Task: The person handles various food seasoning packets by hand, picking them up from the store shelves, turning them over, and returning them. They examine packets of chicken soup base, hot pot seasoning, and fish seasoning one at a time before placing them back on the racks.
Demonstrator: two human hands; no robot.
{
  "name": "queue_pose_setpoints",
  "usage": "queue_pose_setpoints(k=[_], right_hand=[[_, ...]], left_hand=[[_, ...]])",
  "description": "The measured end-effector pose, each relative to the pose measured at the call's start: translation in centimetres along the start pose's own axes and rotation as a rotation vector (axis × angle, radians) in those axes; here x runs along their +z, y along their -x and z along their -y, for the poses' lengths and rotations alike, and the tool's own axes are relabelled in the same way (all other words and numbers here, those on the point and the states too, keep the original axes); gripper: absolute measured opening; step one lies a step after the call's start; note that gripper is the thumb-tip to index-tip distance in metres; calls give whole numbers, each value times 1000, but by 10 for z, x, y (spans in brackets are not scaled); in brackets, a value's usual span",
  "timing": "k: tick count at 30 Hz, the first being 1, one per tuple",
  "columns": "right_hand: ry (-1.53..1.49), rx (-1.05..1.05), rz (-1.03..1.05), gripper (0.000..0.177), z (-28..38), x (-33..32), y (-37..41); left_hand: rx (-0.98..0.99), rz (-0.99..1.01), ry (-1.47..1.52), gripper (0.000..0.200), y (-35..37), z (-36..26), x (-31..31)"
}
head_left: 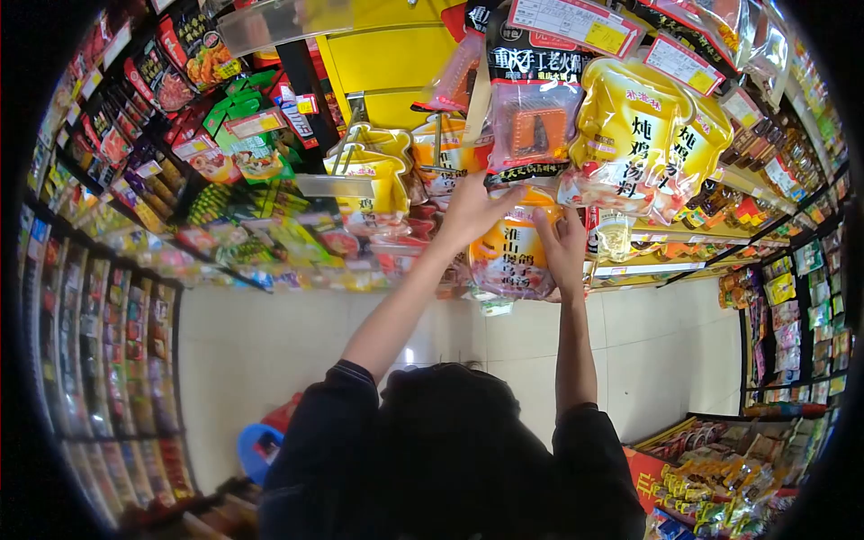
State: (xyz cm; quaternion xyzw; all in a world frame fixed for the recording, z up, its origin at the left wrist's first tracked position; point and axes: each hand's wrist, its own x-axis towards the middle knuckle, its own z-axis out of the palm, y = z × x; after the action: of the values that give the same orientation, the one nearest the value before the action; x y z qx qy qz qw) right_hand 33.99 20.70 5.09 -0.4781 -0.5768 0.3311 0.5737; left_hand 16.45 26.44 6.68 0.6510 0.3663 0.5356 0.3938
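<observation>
An orange-and-white soup seasoning packet (515, 256) with dark Chinese lettering hangs upright in front of the shelf. My right hand (565, 247) grips its right edge, thumb on the front. At its upper left is my left hand (475, 214), thumb across the top edge and the other fingers hidden behind. Just above hangs a clear pack with a black header (537, 63), a reddish-orange block showing inside. To the right, yellow chicken soup packets (625, 126) hang close to my right hand. Similar yellow packets (371, 184) hang left of my left forearm.
Price tags (576, 22) stick out along the top. A yellow back panel (387, 63) shows behind the hooks. Green packets (252, 135) fill the left shelf. Behind me are a tiled floor (666, 346), a blue round object (256, 450) and a packet-filled bin (720, 481).
</observation>
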Motion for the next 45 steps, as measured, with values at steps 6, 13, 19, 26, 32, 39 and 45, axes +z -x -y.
queue_pose_setpoints(k=[6, 13, 19, 26, 32, 39, 45], right_hand=[[-49, -38, 6, 26, -19, -10, -18], [-216, -46, -76, 24, -35, -8, -33], [-205, -26, -140, 19, -49, -13, -30], [-236, -65, -62, 26, -56, -27, -32], [-272, -55, -100, 19, -36, -21, -27], [-84, -5, -66, 21, -39, -22, -30], [269, -99, -84, 29, -25, -23, -19]], left_hand=[[56, -63, 122, 29, -9, 1, 2], [81, -83, -7, 34, -21, 6, 1], [3, -137, 24, 54, -26, 49, 5], [-114, -28, 53, 52, -26, -3, 4], [-332, -8, 49, 74, -30, 29, 3], [-377, -4, 40, 71, -34, 14, 6], [-176, -151, 52, 68, -34, 50, 26]])
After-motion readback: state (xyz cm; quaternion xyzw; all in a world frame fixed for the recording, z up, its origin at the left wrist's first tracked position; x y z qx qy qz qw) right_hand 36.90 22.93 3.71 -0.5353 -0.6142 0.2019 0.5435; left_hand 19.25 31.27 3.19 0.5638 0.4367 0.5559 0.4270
